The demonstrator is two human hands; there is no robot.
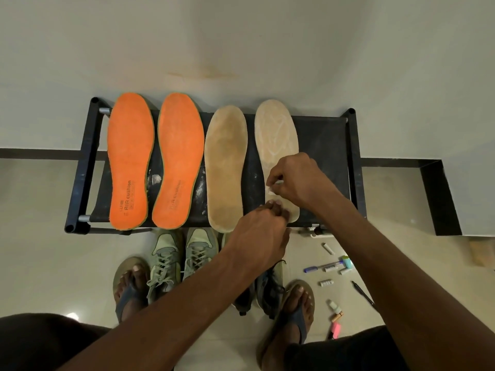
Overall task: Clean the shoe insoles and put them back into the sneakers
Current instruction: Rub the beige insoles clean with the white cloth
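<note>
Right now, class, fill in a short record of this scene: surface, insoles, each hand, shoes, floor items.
surface: black rack
orange insoles: two, and, lying flat at the left
tan insoles: two, and, at the right
right hand: pinches a small white piece over the rightmost tan insole
left hand: fingertips press that insole's heel
sneakers: pale green pair on floor below rack
floor items: pens and small tubes, right
</note>
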